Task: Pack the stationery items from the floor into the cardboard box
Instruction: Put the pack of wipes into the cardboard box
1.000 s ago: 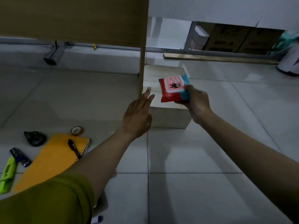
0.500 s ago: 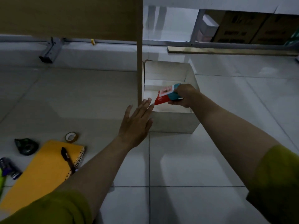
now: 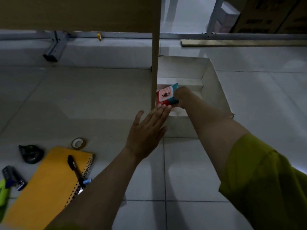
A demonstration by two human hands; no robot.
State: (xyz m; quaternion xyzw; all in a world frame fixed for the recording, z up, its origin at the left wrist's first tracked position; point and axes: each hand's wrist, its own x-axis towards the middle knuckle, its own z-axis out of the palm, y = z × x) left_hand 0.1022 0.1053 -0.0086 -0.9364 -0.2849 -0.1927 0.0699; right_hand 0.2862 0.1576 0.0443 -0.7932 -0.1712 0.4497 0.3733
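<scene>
The open cardboard box (image 3: 214,90) stands on the tiled floor beside a wooden panel. My right hand (image 3: 183,97) reaches down inside it, gripping a red, white and teal packet (image 3: 167,96) near the box's left wall. My left hand (image 3: 147,133) hovers flat with fingers spread, its fingertips at the box's near left corner, holding nothing. On the floor at the lower left lie an orange spiral notebook (image 3: 44,188) with a black pen (image 3: 74,166) on it, a roll of tape (image 3: 78,143), a black tape dispenser (image 3: 31,154), a dark stapler (image 3: 12,176) and a green cutter (image 3: 3,191).
An upright wooden panel (image 3: 155,63) of a desk stands right against the box's left side. A metal frame rail (image 3: 116,35) runs along the back, with brown cartons (image 3: 269,15) behind it at the upper right. A small blue-capped item (image 3: 87,181) lies by the notebook's spiral.
My right hand has carried the packet from above the box down into it. My left hand stayed near the box's front left corner while the view moved closer.
</scene>
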